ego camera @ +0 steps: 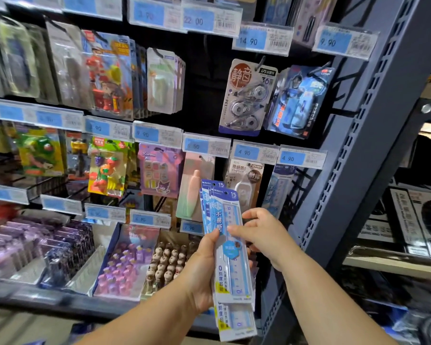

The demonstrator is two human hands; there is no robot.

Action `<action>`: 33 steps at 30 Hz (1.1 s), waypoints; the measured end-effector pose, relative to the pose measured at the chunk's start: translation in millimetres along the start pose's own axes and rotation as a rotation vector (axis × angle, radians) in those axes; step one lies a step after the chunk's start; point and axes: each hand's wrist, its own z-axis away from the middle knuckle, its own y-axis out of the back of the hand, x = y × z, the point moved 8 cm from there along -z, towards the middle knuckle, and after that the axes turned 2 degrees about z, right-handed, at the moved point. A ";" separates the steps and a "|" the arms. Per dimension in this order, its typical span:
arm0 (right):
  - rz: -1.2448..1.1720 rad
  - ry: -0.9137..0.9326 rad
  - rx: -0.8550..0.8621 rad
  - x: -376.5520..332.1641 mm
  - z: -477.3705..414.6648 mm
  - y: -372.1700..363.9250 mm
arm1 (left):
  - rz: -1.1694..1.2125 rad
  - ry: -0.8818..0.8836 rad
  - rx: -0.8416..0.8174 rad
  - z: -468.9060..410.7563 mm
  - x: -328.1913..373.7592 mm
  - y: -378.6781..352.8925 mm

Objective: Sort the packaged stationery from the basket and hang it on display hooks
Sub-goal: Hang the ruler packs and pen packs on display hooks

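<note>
"15 cm" and "不易断" are printed on the blue-and-white plastic ruler packs (220,217) at lower centre. "静音" and "36" are carried by the white correction-tape card (246,95) at upper right. Along the top, blue price labels (198,20) are marked "22.00", "14.90" and "9.90"; "4.90" is shown twice at mid-right, and "原纸色" on a beige card pack (244,170).

Dark pegboard wall (204,100), grey slotted upright (373,135), price-tag rails (207,145).

Two bare arms of one person. The left forearm (144,312) runs from 7 o'clock towards the centre; the right forearm (329,300) from 5 o'clock. Both are uncovered from frame edge to wrist, ending in the bare left grip (204,267) and right grip (263,236).
</note>
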 end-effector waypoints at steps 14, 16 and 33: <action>-0.332 -0.075 -0.142 8.7 0.2 -12.4 | 0.053 -0.015 -0.082 8.9 3.6 9.2; -0.429 -0.063 -0.123 9.2 -1.1 -5.4 | 0.023 -0.012 -0.058 9.8 3.1 10.7; -0.482 0.004 0.567 51.0 -22.5 82.8 | -0.039 -0.078 -0.007 -8.2 -3.7 12.6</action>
